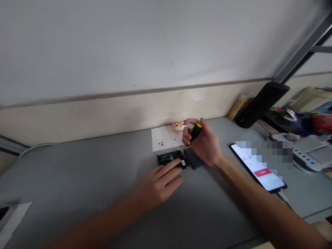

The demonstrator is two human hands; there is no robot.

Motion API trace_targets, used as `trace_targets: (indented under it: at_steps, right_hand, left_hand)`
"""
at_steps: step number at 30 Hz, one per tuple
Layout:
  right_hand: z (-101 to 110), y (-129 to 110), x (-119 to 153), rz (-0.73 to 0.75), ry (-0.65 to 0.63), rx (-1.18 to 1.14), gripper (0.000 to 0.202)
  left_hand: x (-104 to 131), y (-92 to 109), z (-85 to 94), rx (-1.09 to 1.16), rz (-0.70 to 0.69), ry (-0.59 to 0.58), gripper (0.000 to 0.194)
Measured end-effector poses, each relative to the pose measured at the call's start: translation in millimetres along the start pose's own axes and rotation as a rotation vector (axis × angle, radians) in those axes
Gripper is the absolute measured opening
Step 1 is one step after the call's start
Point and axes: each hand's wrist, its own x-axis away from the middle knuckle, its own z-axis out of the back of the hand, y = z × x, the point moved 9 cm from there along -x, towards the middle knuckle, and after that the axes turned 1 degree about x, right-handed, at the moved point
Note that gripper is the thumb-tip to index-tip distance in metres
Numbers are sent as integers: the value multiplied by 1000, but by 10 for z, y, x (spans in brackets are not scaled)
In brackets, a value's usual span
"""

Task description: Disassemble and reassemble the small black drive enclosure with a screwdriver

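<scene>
Where an opened black electronic device [171, 156] lies on the gray table [103, 183], its green circuit board [164, 158] shows. Gripped in the right hand [203, 143], a black-and-yellow screwdriver [196, 131] slants down toward the device's right part; whether its tip touches, I cannot tell. The left hand [162, 185] grasps nothing, its extended fingers over the device's near edge. Just right sits a dark flat cover [195, 160]. Behind, small dark screws [162, 143] dot white paper [155, 135], near an orange-and-white animal-faced figure [178, 127]. Farther right lies a lit smartphone [255, 166].
</scene>
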Motion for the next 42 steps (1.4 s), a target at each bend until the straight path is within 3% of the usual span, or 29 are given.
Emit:
trace_targets:
  at_steps: [3,5,9,13,18,23,26,33,38,42]
  right_hand:
    - [-12,-20,22,5,-21,-8,39]
    - [14,-29,31,36,-7,25,44]
    - [67,-31,18,98,47,167,56]
    - [47,-51,-7,101,59,167,49]
    - [53,-48,-3,14,58,43,40]
    - [135,-31,6,41,76,99,57]
    - [117,-56,-3,91,66,197,56]
    - [50,-52,-4,6,34,52,43]
    - [121,-71,10,88,67,222,58]
    - [68,-87,6,119,33,242,54]
  left_hand:
    - [22,-52,13,34,50,56,29]
    - [43,-131,43,83,116,129,33]
    - [102,-417,108,111,398,261,32]
    - [115,-549,75,5,592,202,18]
    - [74,-479,-142,-12,550,-28,22]
    - [117,-505,-251,-29,551,-109,32]
    - [142,-532,-315,-23,567,-162,38]
    - [176,-577,-382,48,641,-210,36]
    - [162,-562,-386,62,618,-232,25]
    - [151,-550,-385,55,601,-241,22]
